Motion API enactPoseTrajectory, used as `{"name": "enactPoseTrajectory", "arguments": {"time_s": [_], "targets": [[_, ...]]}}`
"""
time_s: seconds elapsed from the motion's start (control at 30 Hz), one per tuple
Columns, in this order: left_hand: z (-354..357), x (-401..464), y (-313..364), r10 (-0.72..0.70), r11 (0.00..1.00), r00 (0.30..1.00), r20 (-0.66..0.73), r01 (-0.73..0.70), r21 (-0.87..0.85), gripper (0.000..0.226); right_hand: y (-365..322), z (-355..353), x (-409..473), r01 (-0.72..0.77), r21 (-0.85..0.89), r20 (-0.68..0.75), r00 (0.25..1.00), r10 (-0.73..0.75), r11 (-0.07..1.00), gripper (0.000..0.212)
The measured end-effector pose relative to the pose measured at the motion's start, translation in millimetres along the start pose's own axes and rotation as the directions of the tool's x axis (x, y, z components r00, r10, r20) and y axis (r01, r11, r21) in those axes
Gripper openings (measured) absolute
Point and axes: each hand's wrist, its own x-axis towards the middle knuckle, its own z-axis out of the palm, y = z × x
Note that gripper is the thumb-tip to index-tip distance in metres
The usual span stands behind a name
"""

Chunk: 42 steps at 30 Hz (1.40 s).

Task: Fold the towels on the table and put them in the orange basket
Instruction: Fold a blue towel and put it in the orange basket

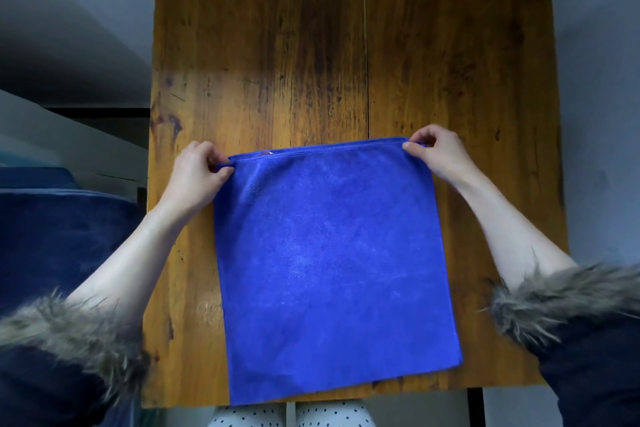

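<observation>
Blue and soft, the towel [332, 253] lies flat on the wooden surface [277, 45], down at the 6 o'clock side, close to the person. Its near edge hangs a tiny bit over the surface's edge. Its far edge is held by both hands.

The left hand [197, 173] is at the 9 o'clock corner of that far edge. Its grip is a pinch: thumb and fingers curl round the corner of the towel. The right hand [433, 152] is at the 3 o'clock corner, and it pinches the cloth the same way. Both arms end in dark sleeves with fluffy fur cuffs [69, 333].

It looks like the towel is about to be folded, far edge to near edge. The orange basket is not in the picture, so I cannot tell where it is.

What could go wrong? If one hand pulls faster than the other, the corners may not meet and the fold would come out crooked. If a pinch slips, that corner would flop down and make a wrinkle. The towel is already at the near edge, so a hard tug toward the person could slide it right off the surface. A fluffy cuff could also brush the cloth and push it.
</observation>
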Motion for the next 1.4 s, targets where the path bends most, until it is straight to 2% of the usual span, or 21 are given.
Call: {"name": "enactPoseTrajectory", "arguments": {"time_s": [0.2,0.3,0.37,0.47,0.57,0.67,0.73,0.87,0.93,1.0,1.03,1.1,1.23,1.37,1.4], "targets": [[1,-4,-1,-0.072,0.993,0.997,0.009,0.072,-0.091,0.008,1,-7,-6,-0.036,0.026,0.041,0.999,0.035,0.999,0.009],[-4,-12,1,-0.11,0.972,0.994,0.023,0.112,-0.208,0.007,1,-13,-16,-0.024,0.083,-0.048,0.998,0.028,0.996,0.008],[-16,-19,5,-0.137,0.93,0.99,0.022,0.136,-0.342,0.007,2,-22,-26,-0.019,0.183,-0.089,0.995,0.035,0.983,0.005],[-43,-35,12,-0.141,0.836,0.989,0.042,0.142,-0.53,0.005,1,-45,-50,-0.033,0.405,-0.042,0.998,0.054,0.914,0.01],[-71,-49,26,-0.077,0.803,0.997,0.012,0.069,-0.592,0.004,-12,-73,-80,-0.013,0.538,-0.034,0.999,0.037,0.843,0.012],[-103,-58,53,-0.02,0.777,0.996,-0.089,-0.04,-0.628,0.005,-35,-99,-105,0.065,0.642,-0.094,0.996,-0.006,0.764,0.013],[-127,-66,73,0.03,0.76,0.987,-0.157,-0.125,-0.638,0.006,-52,-118,-123,0.138,0.701,-0.149,0.988,-0.045,0.7,0.007],[-174,-83,103,0.124,0.743,0.957,-0.263,-0.266,-0.614,0.006,-86,-158,-152,0.27,0.693,-0.263,0.958,-0.114,0.669,0.055],[-197,-88,118,0.16,0.729,0.922,-0.352,-0.351,-0.588,0.009,-100,-175,-158,0.346,0.663,-0.302,0.935,-0.186,0.664,0.048],[-217,-92,133,0.176,0.697,0.887,-0.428,-0.419,-0.582,0.011,-122,-189,-169,0.407,0.64,-0.346,0.91,-0.229,0.652,0.014],[-225,-94,139,0.181,0.678,0.87,-0.459,-0.449,-0.583,0.011,-130,-195,-172,0.449,0.622,-0.379,0.889,-0.255,0.642,0.013],[-239,-98,146,0.183,0.641,0.836,-0.517,-0.501,-0.581,0.012,-143,-203,-177,0.502,0.617,-0.417,0.862,-0.29,0.605,0.028],[-254,-104,150,0.211,0.617,0.788,-0.578,-0.566,-0.546,0.011,-163,-208,-191,0.509,0.77,-0.403,0.855,-0.326,0.383,0.023],[-261,-105,144,0.231,0.597,0.761,-0.606,-0.603,-0.53,0.012,-174,-206,-196,0.503,0.801,-0.396,0.851,-0.344,0.323,0.023],[-262,-105,143,0.236,0.594,0.759,-0.607,-0.607,-0.528,0.012,-175,-205,-195,0.502,0.804,-0.397,0.853,-0.339,0.32,0.016]]}}
